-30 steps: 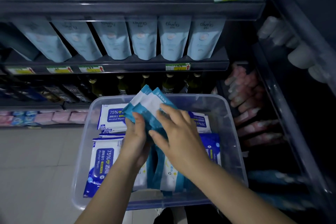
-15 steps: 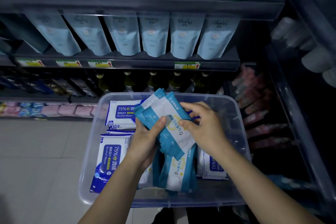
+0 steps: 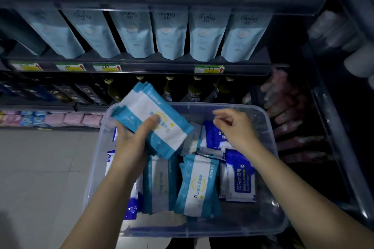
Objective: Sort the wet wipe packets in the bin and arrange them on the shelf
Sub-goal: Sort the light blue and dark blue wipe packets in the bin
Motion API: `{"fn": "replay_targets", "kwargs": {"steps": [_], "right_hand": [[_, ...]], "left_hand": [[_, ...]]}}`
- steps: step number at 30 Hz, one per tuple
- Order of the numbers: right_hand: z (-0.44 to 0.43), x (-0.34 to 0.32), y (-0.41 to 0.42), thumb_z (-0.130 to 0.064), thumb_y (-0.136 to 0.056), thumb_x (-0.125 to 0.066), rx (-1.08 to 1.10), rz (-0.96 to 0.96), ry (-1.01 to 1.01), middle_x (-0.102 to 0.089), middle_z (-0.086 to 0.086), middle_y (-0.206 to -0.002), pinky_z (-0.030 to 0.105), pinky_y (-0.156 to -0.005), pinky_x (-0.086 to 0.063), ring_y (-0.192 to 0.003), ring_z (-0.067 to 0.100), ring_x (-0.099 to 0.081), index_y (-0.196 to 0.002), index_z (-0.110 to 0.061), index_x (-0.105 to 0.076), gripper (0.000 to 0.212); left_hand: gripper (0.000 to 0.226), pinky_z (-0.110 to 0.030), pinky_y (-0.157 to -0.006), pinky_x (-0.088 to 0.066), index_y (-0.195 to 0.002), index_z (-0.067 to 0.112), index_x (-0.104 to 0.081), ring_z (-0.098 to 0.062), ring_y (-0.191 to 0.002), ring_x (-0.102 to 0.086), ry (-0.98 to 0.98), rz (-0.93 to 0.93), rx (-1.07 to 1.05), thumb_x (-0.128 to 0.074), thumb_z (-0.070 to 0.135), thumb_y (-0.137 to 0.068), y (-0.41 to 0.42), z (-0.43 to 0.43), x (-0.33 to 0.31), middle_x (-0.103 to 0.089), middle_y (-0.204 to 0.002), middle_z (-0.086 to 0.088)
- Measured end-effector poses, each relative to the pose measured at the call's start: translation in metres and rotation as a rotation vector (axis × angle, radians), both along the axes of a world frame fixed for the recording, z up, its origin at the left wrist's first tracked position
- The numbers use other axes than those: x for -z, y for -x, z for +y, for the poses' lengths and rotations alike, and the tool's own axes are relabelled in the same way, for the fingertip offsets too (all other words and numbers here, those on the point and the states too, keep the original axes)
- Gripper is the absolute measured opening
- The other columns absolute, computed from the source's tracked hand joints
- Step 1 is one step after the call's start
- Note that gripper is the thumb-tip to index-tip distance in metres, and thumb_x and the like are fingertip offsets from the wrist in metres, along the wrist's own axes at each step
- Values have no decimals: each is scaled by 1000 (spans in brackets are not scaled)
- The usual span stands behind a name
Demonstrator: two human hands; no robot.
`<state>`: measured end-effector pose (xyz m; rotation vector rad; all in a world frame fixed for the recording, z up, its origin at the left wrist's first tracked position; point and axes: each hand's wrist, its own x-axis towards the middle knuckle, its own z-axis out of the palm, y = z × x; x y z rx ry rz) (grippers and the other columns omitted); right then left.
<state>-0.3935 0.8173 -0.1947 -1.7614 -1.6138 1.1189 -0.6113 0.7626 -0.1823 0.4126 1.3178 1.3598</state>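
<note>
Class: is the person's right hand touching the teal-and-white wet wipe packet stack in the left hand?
Apart. Head view shows a clear gap between the right hand and the teal-and-white packet stack.

**Left hand** [image 3: 131, 143]: was raised over the left side of the bin [image 3: 251, 222]. The thumb lay across the face of a stack of teal-and-white packets [image 3: 153, 119] and the fingers were wrapped behind it. The stack was held tilted, its far end toward the bin's far-left corner.

**Left forearm:** bare, rose from the lower edge of view.

**Right hand** [image 3: 234, 129]: hovered over the bin's far-right part, back upward, fingers loosely curled, thumb near forefinger, nothing in it.

**Right forearm:** bare, rose from the lower right corner.
</note>
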Motion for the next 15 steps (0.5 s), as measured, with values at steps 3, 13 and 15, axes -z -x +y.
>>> {"fn": "replay_targets", "kwargs": {"steps": [3, 13, 15], "right_hand": [[2, 18, -3, -10, -88, -63, -161, -122, 92, -65, 3, -115, 26, -93, -46, -100, 9, -58, -119, -14, -63, 31], [30, 65, 28, -17, -94, -52, -713, -515, 113, -48, 10, -137, 37, -96, -43, -118, 29, -50, -133, -11, -49, 39], [34, 69, 33, -10, -93, -51, -891, -602, 59, -42, 9, -142, 38, -101, -40, -126, 29, -42, -137, -14, -44, 46]], "left_hand": [[67, -32, -58, -55, -126, 16, -42, -18, -87, -71, -1, 52, -29, -77, 16, -69, 11, 0, -5, -70, -104, 0], [87, -26, -52, -53, -133, 9, -41, -26, -94, -69, 27, 106, -97, -80, 26, -58, 28, -3, -6, -65, -117, -13], [90, -27, -53, -54, -133, 8, -41, -27, -94, -69, 29, 116, -95, -85, 26, -57, 31, -4, -4, -66, -116, -12]]}}
